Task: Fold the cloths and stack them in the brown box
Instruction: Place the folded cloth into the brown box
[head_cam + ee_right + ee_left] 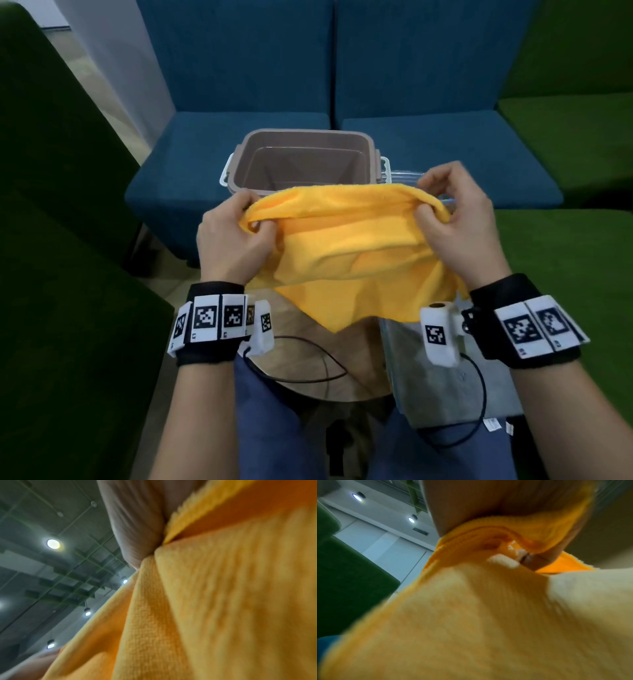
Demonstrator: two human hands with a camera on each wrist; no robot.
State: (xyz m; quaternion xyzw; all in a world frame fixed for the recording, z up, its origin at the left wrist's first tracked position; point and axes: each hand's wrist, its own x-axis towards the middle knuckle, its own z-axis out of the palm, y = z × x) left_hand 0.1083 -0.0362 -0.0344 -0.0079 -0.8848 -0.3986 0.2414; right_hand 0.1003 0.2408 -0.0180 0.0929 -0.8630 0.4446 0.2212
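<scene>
A yellow cloth (349, 246) hangs in the air, stretched between both hands and folded over along its top edge. My left hand (236, 236) pinches its left end, my right hand (455, 219) pinches its right end. The cloth's lower corner droops toward the round wooden table (301, 353). The brown box (305, 161) stands just behind the cloth, open, with nothing visible inside. In the left wrist view the cloth (488, 615) fills the frame under my fingers (462, 507). The right wrist view shows the cloth (223, 601) bunched against my hand.
A grey cloth (445, 380) lies on the table under my right wrist, beside a clear plastic bag (407, 178) right of the box. Blue seats (428, 144) stand behind the box, green seats (565, 260) at both sides. Cables trail over the table.
</scene>
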